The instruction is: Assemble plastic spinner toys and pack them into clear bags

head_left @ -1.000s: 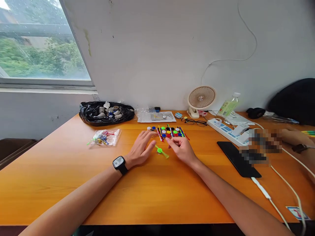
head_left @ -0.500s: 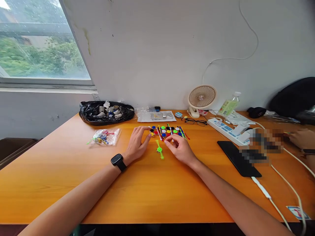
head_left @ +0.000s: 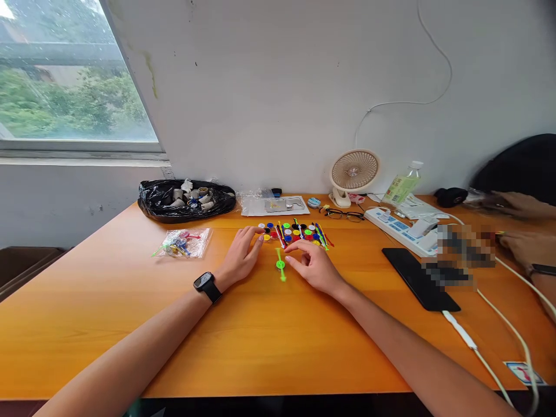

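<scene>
A bright green arrow spinner (head_left: pixel 280 264) with a round hub stands on the wooden table between my hands. My right hand (head_left: pixel 313 265) is just to its right, thumb and forefinger apart with nothing between them, the fingertips close to the arrow. To the left, my left hand (head_left: pixel 240 255) lies on the table, fingers stretched out and holding nothing. Its fingertips are near several coloured round discs (head_left: pixel 266 238). Beyond my right hand, coloured plastic arrows (head_left: pixel 321 234) lie in a group with more discs. Left of my left hand is a clear plastic bag (head_left: pixel 185 242) with arrow and disc parts.
Along the wall are a black bag (head_left: pixel 152 202), a small fan (head_left: pixel 354 172), eyeglasses (head_left: pixel 343 214) and a bottle (head_left: pixel 403 184). At right lie a power strip (head_left: pixel 393 227), a black phone (head_left: pixel 417 278) and cables. Another person's hands (head_left: pixel 521 246) are at the far right.
My right thumb and forefinger have spread apart beside the spinner. The spinner's arrow has shifted only slightly. A second hand of the other person shows at the far right.
</scene>
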Tool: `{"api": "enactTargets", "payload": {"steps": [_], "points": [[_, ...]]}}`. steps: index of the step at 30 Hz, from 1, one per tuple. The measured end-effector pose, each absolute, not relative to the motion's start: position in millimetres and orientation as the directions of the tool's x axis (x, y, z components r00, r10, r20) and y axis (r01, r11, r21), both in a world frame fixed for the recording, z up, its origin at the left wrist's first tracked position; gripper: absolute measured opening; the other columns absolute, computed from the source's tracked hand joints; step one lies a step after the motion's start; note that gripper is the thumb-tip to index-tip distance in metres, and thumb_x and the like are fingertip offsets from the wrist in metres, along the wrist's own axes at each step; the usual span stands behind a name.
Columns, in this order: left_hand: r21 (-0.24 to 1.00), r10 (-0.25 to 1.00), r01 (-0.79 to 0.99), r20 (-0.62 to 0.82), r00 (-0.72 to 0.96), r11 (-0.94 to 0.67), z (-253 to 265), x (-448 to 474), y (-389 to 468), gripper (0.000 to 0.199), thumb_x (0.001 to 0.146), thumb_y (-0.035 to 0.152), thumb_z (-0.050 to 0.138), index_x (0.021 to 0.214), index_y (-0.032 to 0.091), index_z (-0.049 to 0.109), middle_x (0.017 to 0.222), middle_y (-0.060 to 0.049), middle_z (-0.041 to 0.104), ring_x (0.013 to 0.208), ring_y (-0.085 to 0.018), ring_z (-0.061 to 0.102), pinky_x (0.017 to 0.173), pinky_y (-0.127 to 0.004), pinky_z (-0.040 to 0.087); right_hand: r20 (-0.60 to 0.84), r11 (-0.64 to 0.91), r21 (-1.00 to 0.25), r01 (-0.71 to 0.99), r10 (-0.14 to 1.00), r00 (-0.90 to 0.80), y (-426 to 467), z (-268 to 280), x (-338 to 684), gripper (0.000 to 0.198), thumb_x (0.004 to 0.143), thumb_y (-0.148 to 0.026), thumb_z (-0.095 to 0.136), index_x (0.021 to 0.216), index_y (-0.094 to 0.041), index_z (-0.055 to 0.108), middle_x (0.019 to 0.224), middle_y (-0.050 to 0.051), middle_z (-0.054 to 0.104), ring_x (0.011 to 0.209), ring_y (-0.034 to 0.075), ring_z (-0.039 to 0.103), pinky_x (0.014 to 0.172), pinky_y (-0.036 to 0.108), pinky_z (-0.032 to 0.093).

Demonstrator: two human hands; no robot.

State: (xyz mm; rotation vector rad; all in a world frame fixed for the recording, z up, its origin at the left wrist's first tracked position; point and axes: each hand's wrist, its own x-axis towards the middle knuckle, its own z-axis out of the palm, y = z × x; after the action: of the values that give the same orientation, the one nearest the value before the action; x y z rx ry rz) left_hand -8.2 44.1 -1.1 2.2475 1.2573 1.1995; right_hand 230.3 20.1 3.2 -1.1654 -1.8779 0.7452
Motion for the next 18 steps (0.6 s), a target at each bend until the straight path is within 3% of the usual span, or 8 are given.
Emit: {"api": "enactTargets", "payload": {"steps": [4,11,18], "points": [[0.556,0.780,0.561,0.538,0.318,-0.613,1.6,-6.0,40.6,0.022,0.110,0.034,0.043,0.123,0.024,0.059,0.123,-0.008,0.066,0.121,-0.025,0.058,0.109,-0.042,0.045,0.307,0.421,-0.806,0.416,0.898,-0.314,19.8,0.9,230.1,0.019,0.087,-0.033,0.073,0.102,-0.020,0.076,0.110,0.007,0.071,0.052,0.008,0.040,0.049,0.025,0.033],[0.503,0.704,0.494,0.547,0.453,-0.709,5.1,-5.2,36.3,0.022,0.106,0.030,0.051,0.124,0.026,0.064,0.127,-0.008,0.067,0.122,-0.027,0.058,0.109,-0.044,0.047,0.313,0.450,-0.790,0.415,0.879,-0.359,19.1,-1.5,228.2,0.020,0.089,-0.038,0.074,0.097,-0.021,0.080,0.108,0.007,0.070,0.057,0.009,0.045,0.053,0.025,0.036],[0.465,0.632,0.431,0.504,0.589,-0.773,10.4,-2.7,30.3,0.018,0.099,0.031,0.063,0.111,0.027,0.075,0.121,-0.008,0.069,0.114,-0.027,0.062,0.104,-0.046,0.051,0.319,0.440,-0.792,0.423,0.890,-0.327,19.9,-0.1,228.6,0.024,0.091,-0.042,0.072,0.099,-0.022,0.080,0.107,0.006,0.072,0.054,0.009,0.041,0.049,0.026,0.034]]}}
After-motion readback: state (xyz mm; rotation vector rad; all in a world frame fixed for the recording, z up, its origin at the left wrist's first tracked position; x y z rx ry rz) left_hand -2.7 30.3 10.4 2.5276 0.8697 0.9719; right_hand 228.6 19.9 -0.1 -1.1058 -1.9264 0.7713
